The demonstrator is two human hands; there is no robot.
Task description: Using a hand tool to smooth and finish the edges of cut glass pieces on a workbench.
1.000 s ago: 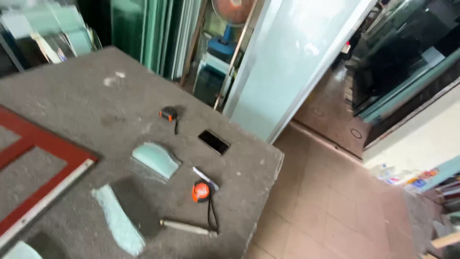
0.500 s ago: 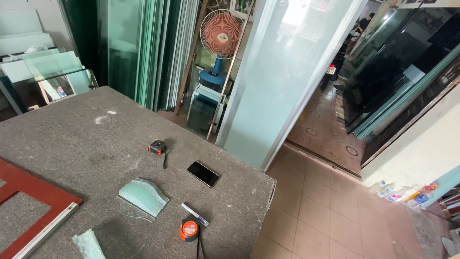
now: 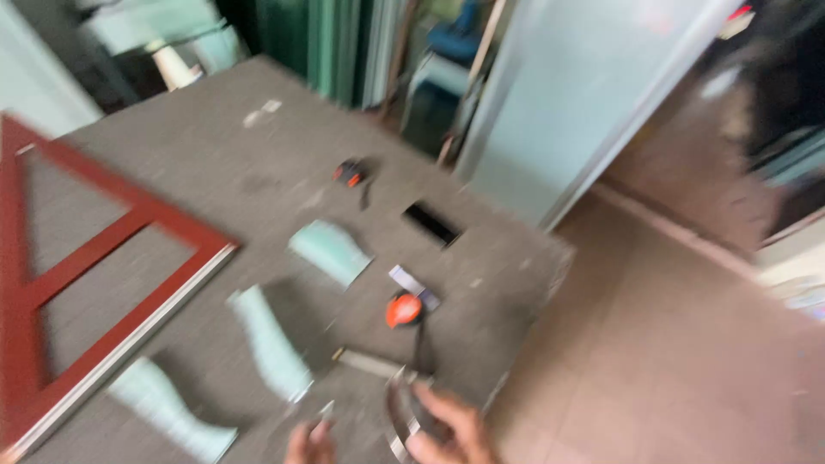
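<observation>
The view is blurred by motion. My right hand [image 3: 451, 427] sits at the bottom edge over the table's near corner, fingers curled on a dark ring-shaped object [image 3: 402, 418] with a shiny rim; its kind is unclear. Only the fingertips of my left hand [image 3: 308, 443] show, beside a small pale scrap [image 3: 327, 411]. Just beyond my hands lie a thin metal tool [image 3: 369, 363] and an orange tape measure [image 3: 403, 309].
The grey table [image 3: 215, 163] carries a red frame [image 3: 112, 241], three pale green glass offcuts [image 3: 329, 251] [image 3: 271, 344] [image 3: 172, 411], a black flat rectangle [image 3: 430, 223] and a small orange-black tape measure [image 3: 348, 174]. A frosted glass panel [image 3: 567, 94] leans beyond. Tiled floor [image 3: 670, 344] lies right.
The camera has swung down and left, bringing the red frame and glass offcuts back into sight. Both my hands have come into view at the bottom edge.
</observation>
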